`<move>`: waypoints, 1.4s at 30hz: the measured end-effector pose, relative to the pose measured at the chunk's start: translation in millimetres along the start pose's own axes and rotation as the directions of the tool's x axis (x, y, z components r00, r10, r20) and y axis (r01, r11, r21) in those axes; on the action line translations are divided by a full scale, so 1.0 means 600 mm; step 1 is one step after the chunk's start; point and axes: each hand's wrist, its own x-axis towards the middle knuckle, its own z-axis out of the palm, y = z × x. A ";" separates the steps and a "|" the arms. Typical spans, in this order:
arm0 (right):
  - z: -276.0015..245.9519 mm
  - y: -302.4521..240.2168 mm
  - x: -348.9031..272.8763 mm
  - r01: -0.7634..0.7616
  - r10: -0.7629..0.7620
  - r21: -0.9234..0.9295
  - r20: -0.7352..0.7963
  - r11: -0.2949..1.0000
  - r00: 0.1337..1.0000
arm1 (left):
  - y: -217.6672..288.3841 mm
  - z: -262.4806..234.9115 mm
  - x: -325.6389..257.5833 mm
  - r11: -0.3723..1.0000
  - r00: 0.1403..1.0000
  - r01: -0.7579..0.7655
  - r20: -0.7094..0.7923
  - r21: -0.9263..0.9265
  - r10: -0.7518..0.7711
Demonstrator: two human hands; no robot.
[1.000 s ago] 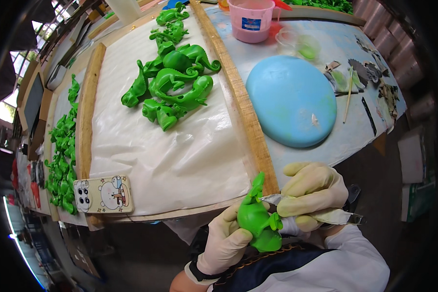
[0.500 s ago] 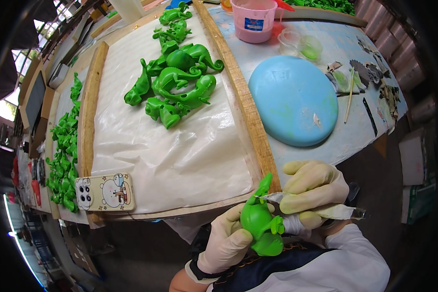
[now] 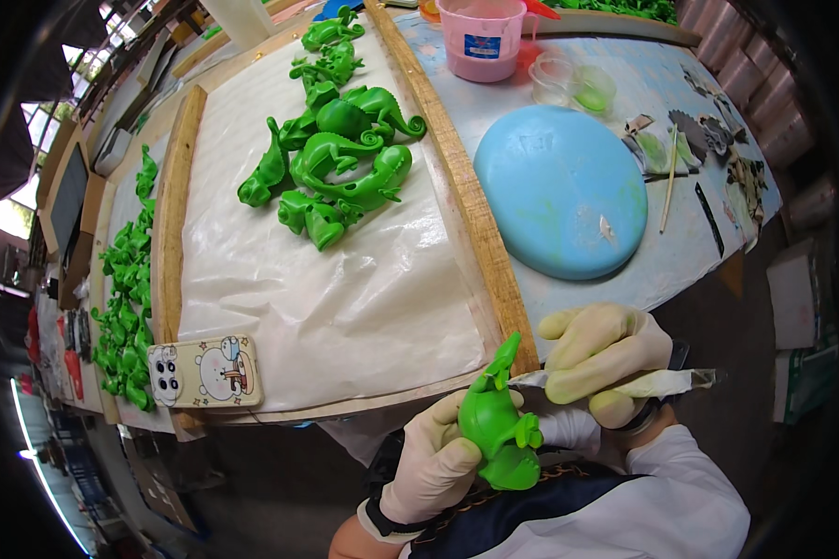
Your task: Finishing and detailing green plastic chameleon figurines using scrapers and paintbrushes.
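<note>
The left hand (image 3: 435, 464), in a thin, pale, creased glove, curls around the body of a green figure (image 3: 489, 419), thumb pressed on its near side and fingers behind. The figure is smooth and rounded, with a pointed upper end, small knobbed projections on one side and a slightly translucent bulge below; it is held up in front of the table's near edge. The right hand (image 3: 611, 354), gloved and stained yellowish, is folded into a pinch on a slim tool (image 3: 667, 383) wrapped in wrinkled white material, its rear end clear and shiny. The tool's front end is beside the figure's upper part; whether they touch I cannot tell. Beyond, a patterned phone case (image 3: 205, 372) lies at the corner of a glossy, rumpled white sheet (image 3: 326, 317), bordered by rough-grained wooden strips (image 3: 475, 200). On the sheet rests a cluster of shiny green curly-tailed figures (image 3: 345, 158). To the right are a smooth, domed blue disc (image 3: 561, 191) with a scuffed spot, a translucent pink jug (image 3: 481, 42) and a thin wooden stick (image 3: 668, 191). Compared with half a second ago, the tool lies closer to level, its rear end higher and farther right, and its front end overlaps the figure less; the left hand's grip looks the same.
</note>
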 end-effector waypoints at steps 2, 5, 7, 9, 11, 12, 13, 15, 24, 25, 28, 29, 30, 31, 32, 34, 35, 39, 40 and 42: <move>0.007 0.012 -0.006 0.018 -0.013 0.098 -0.049 0.995 0.999 | 0.002 -0.001 -0.002 0.996 0.998 0.051 -0.035 -0.071 -0.053; 0.011 0.016 -0.018 0.058 -0.046 0.182 -0.069 0.982 0.997 | -0.004 -0.014 0.001 0.983 0.995 0.055 0.098 -0.176 -0.038; 0.003 0.014 -0.020 0.136 -0.138 0.077 0.022 0.988 0.990 | -0.004 -0.013 0.003 0.974 0.992 0.093 0.099 -0.205 -0.074; 0.004 0.016 -0.011 0.254 -0.259 0.060 0.089 0.965 0.962 | -0.002 -0.009 0.004 0.964 0.990 0.126 0.095 -0.233 -0.107; 0.010 0.015 0.004 0.310 -0.320 0.106 0.105 0.945 0.941 | 0.002 -0.002 0.002 0.971 0.996 0.089 0.028 -0.221 -0.085; 0.010 0.014 0.006 0.340 -0.351 0.093 0.152 0.936 0.924 | 0.001 -0.003 0.002 0.971 0.996 0.087 0.028 -0.220 -0.083; 0.010 0.013 0.008 0.370 -0.379 0.081 0.199 0.925 0.904 | 0.001 -0.004 0.001 0.976 0.997 0.076 0.016 -0.202 -0.074; 0.010 0.016 0.013 0.408 -0.419 0.098 0.237 0.908 0.877 | 0.000 -0.004 0.000 0.981 0.998 0.064 0.005 -0.184 -0.065; 0.016 0.008 -0.010 0.279 -0.266 -0.061 0.163 0.958 0.950 | -0.002 -0.013 -0.002 0.981 0.997 0.077 0.020 -0.179 -0.075; 0.017 0.008 -0.010 0.279 -0.273 -0.027 0.127 0.960 0.953 | -0.003 -0.012 -0.001 0.980 0.997 0.070 0.028 -0.185 -0.066; 0.019 0.009 -0.014 0.266 -0.267 0.026 0.079 0.964 0.960 | -0.003 -0.010 -0.002 0.979 0.998 0.058 0.024 -0.197 -0.054; 0.020 0.010 -0.014 0.251 -0.254 0.044 0.068 0.967 0.965 | -0.003 -0.010 -0.002 0.978 0.999 0.053 0.014 -0.201 -0.052; 0.021 0.010 -0.014 0.251 -0.254 0.043 0.066 0.967 0.965 | -0.003 -0.011 -0.002 0.978 0.998 0.055 0.015 -0.201 -0.053; 0.024 0.011 -0.013 0.255 -0.257 0.045 0.060 0.966 0.965 | -0.003 -0.013 -0.002 0.979 0.998 0.059 0.018 -0.196 -0.057; 0.025 0.011 -0.012 0.258 -0.260 0.047 0.054 0.965 0.964 | -0.003 -0.014 -0.002 0.979 0.998 0.063 0.022 -0.191 -0.060; 0.024 0.011 -0.011 0.260 -0.264 0.066 0.058 0.963 0.963 | -0.003 -0.014 -0.003 0.980 0.998 0.063 0.014 -0.188 -0.062; 0.024 0.011 -0.011 0.262 -0.267 0.084 0.063 0.961 0.962 | -0.003 -0.014 -0.004 0.981 0.998 0.063 0.006 -0.185 -0.064; 0.015 0.014 -0.016 0.246 -0.252 0.143 0.023 0.959 0.968 | 0.006 0.000 -0.004 0.979 0.997 0.061 -0.024 -0.193 -0.067; 0.014 0.012 -0.017 0.215 -0.219 0.124 0.025 0.969 0.975 | 0.004 -0.001 -0.002 0.979 0.997 0.062 -0.022 -0.194 -0.068; 0.010 0.008 -0.019 0.184 -0.188 0.106 0.025 0.977 0.982 | 0.005 -0.001 -0.001 0.979 0.997 0.064 -0.019 -0.193 -0.069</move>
